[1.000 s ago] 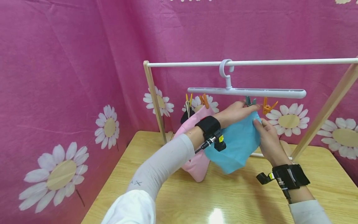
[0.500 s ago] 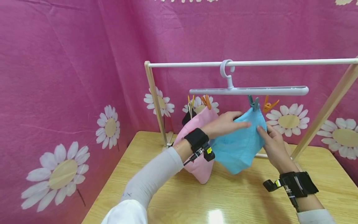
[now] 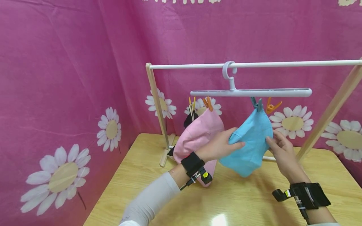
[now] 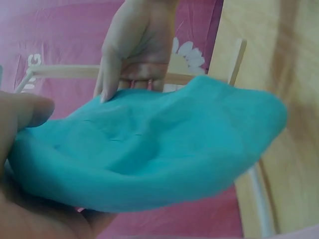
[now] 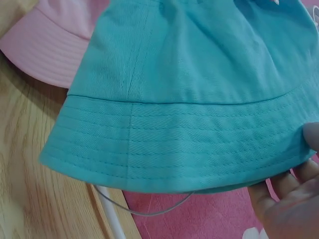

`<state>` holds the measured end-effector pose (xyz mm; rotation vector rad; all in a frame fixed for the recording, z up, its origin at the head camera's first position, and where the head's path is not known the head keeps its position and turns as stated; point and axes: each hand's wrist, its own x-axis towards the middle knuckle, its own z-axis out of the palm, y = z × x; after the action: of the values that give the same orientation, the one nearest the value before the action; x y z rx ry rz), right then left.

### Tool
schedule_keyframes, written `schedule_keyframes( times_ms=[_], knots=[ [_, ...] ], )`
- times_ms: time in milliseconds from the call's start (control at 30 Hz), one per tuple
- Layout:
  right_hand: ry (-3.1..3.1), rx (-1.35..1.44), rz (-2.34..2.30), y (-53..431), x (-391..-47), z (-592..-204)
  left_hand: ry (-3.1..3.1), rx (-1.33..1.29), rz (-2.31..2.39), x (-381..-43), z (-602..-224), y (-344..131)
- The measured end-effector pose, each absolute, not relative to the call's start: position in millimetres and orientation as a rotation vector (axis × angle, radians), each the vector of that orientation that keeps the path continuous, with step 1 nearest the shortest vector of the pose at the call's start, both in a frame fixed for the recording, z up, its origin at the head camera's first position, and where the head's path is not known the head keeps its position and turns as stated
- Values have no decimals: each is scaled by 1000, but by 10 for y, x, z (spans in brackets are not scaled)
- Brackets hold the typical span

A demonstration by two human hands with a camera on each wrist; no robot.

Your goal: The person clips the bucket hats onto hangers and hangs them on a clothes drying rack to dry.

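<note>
A light blue bucket hat (image 3: 250, 144) hangs from a grey-green clothespin (image 3: 258, 105) under a pale hanger (image 3: 266, 92). My left hand (image 3: 219, 146) holds the hat's left side, thumb in front and fingers behind the cloth; the left wrist view shows that thumb (image 4: 35, 110) over the hat's edge. On the opposite side, my right hand (image 3: 284, 155) pinches the right edge. Its thumb lies on the stitched brim (image 5: 199, 144) in the right wrist view, with the fingers (image 5: 284, 191) underneath. Behind my left hand hangs a pink bucket hat (image 3: 202, 128) on an orange clothespin (image 3: 208, 103).
The hanger hooks over a white rail (image 3: 186, 66) between wooden posts (image 3: 157, 106). A yellow clothespin (image 3: 192, 102) holds a black item (image 3: 190, 120) by a loop. Another orange clothespin (image 3: 272, 106) hangs at the right. Below lies a wooden table (image 3: 135, 175).
My left hand has moved down and left, from beside the grey-green clothespin to the blue hat's left side. The right hand has shifted slightly right and down. The blue hat has swung right.
</note>
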<state>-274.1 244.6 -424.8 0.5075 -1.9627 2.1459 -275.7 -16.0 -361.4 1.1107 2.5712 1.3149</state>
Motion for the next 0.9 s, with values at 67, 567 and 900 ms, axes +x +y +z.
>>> schedule_keyframes(
  times_ms=[67, 567, 900],
  knots=[
    [-1959, 498, 2131, 2466, -2738, -4249, 2569, 1125, 1365, -2712, -3696, -157],
    [-1874, 404, 2087, 2507, -2845, -4268, 2574, 1199, 1587, -2352, -4002, 141],
    [-1904, 321, 2108, 2565, -2899, -4386, 2571, 1167, 1581, -2176, -4192, 301]
  ],
)
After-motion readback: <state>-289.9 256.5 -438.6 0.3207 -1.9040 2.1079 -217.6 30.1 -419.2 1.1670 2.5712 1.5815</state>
